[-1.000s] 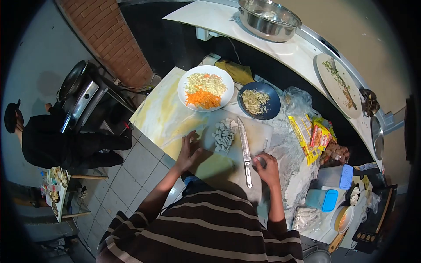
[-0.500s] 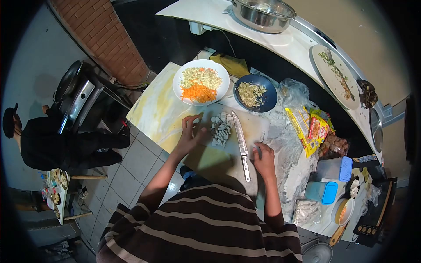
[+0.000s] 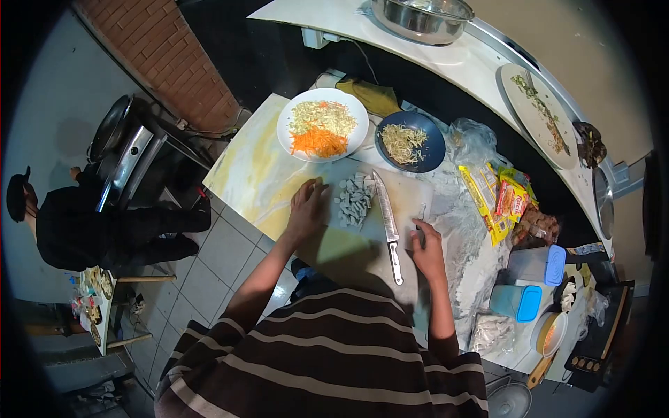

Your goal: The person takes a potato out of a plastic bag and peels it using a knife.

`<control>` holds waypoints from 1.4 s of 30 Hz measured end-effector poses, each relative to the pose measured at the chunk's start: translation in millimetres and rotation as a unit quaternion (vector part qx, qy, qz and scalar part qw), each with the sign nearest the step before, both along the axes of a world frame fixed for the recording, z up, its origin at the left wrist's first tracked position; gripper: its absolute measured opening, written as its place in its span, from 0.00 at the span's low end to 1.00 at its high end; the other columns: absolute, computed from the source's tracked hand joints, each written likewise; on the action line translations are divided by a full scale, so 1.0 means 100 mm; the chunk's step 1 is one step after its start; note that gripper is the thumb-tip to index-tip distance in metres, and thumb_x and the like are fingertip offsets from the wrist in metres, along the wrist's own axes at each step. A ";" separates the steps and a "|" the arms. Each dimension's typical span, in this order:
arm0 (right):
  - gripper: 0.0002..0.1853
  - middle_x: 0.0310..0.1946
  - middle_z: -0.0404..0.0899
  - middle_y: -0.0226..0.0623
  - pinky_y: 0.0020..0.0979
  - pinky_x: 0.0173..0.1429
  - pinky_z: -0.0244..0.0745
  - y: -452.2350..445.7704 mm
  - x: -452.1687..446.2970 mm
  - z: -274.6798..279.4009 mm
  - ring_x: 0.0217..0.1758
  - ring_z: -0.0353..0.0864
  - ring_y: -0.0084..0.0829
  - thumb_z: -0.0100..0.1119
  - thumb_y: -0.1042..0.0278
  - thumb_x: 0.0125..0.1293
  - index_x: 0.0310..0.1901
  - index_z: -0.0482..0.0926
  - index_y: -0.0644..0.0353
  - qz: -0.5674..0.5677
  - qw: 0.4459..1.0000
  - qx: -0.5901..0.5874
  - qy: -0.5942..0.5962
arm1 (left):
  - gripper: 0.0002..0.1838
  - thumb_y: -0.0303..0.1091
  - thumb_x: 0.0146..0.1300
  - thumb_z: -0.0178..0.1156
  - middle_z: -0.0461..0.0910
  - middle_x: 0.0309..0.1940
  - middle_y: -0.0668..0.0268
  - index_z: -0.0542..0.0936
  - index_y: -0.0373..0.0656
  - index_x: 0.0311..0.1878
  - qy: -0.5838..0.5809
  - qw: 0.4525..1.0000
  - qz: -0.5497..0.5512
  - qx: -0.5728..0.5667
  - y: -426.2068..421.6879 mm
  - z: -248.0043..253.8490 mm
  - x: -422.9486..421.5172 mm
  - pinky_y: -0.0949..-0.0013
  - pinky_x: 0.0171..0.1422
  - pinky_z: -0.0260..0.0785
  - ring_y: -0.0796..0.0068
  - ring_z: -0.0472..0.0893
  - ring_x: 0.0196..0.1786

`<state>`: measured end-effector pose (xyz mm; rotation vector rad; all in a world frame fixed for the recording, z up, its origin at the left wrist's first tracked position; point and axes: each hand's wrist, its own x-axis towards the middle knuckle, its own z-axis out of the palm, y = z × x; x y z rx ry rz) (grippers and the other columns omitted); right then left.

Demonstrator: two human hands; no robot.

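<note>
Through the head camera I have both hands over the bench (image 3: 244, 157), a smooth slab with marbled yellow and grey patterning. The left grip (image 3: 305, 211) is partly open, fingers loosely bent, with nothing in it that I can see. It sits just left of a heap of small, blocky grey chunks (image 3: 354, 202). The heap lies on a flat, pale cutting board (image 3: 408, 191), next to a long knife (image 3: 385, 209) whose tapering steel blade points away from me and whose pale handle is riveted. The right grip (image 3: 428, 252) is part open too, index finger and thumb apart, holding nothing visible, near the handle and the board's right side; I cannot tell whether its fingertips touch the board.

Beyond, I see a round, glossy white plate (image 3: 360, 132) of fine orange shreds (image 3: 318, 143) and pale chopped bits (image 3: 320, 117). Beside it, a dark blue dish (image 3: 433, 143) carries thin, tangled strands (image 3: 404, 144). Shiny yellow packets (image 3: 479, 197) and a crumpled clear plastic bag (image 3: 474, 141) lie farther right.
</note>
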<state>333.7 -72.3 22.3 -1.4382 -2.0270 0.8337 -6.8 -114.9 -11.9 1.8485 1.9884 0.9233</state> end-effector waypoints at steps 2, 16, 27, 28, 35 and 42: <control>0.18 0.57 0.81 0.52 0.43 0.72 0.65 -0.01 -0.02 0.00 0.64 0.76 0.52 0.59 0.68 0.70 0.60 0.79 0.61 -0.008 1.000 0.011 -0.016 | 0.38 0.30 0.59 0.61 0.56 0.75 0.52 0.65 0.55 0.75 0.107 0.993 0.008 -0.053 0.00 -0.05 0.00 0.39 0.81 0.42 0.49 0.56 0.79; 0.17 0.50 0.84 0.52 0.40 0.66 0.71 0.04 -0.03 -0.01 0.54 0.81 0.50 0.61 0.67 0.69 0.58 0.81 0.59 -0.024 0.999 0.026 -0.009 | 0.43 0.51 0.68 0.61 0.41 0.82 0.53 0.51 0.60 0.82 0.129 0.984 0.050 -0.116 -0.05 -0.15 -0.06 0.30 0.80 0.34 0.46 0.42 0.84; 0.16 0.51 0.84 0.55 0.44 0.66 0.70 0.11 -0.02 -0.03 0.56 0.80 0.54 0.61 0.68 0.68 0.57 0.81 0.59 -0.038 0.998 0.000 0.053 | 0.37 0.29 0.61 0.56 0.63 0.75 0.56 0.64 0.51 0.77 0.131 0.990 0.047 -0.022 -0.25 0.01 0.19 0.40 0.82 0.38 0.51 0.56 0.80; 0.17 0.52 0.84 0.54 0.44 0.66 0.70 0.11 0.00 -0.03 0.56 0.80 0.54 0.60 0.68 0.68 0.57 0.81 0.59 -0.043 0.996 -0.038 0.061 | 0.39 0.24 0.56 0.56 0.68 0.72 0.57 0.66 0.49 0.75 0.094 0.994 0.051 -0.027 -0.30 0.02 0.24 0.42 0.82 0.40 0.51 0.60 0.78; 0.19 0.53 0.83 0.51 0.43 0.67 0.69 0.13 -0.04 0.02 0.57 0.79 0.51 0.62 0.67 0.67 0.59 0.80 0.56 -0.042 0.998 -0.048 -0.017 | 0.46 0.29 0.46 0.65 0.74 0.65 0.58 0.67 0.50 0.74 0.060 0.995 0.079 0.010 -0.35 0.01 0.26 0.45 0.81 0.45 0.56 0.67 0.72; 0.20 0.53 0.84 0.50 0.43 0.68 0.65 0.13 -0.11 0.06 0.57 0.79 0.49 0.65 0.65 0.65 0.58 0.80 0.58 -0.038 0.999 -0.017 -0.029 | 0.40 0.25 0.48 0.60 0.76 0.62 0.58 0.71 0.49 0.71 -0.003 0.994 0.107 0.028 -0.38 0.01 0.34 0.47 0.80 0.46 0.57 0.70 0.70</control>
